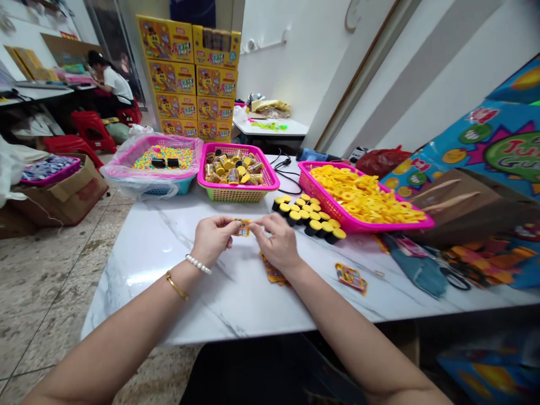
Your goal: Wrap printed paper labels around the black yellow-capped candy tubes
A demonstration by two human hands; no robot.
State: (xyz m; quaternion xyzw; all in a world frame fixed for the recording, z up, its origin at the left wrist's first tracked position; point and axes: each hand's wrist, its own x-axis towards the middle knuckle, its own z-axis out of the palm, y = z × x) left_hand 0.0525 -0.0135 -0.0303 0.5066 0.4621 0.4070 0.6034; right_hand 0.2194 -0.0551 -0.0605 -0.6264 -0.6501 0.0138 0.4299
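Note:
My left hand (212,241), with a pearl bracelet and a gold bangle at the wrist, pinches a small printed label (242,228) in yellow and orange between thumb and fingers. At the label's right edge are the closed thumb and fingertips of my right hand (279,243), slightly blurred. Beneath the right hand lies a pile of similar printed labels (273,274), partly hidden by it. A second small stack of labels (351,278) rests to the right. Just beyond the right hand stand several black cups with yellow lids (310,215), grouped upright.
A pink basket of yellow rings (365,194) sits at right, beside blue scissors-side cloth (417,267). Across the back are a basket of small filled cups (236,169) and a plastic-lined basket of colourful beads (169,156). Yellow cartons (172,76) stand stacked behind. A person (113,81) sits far left.

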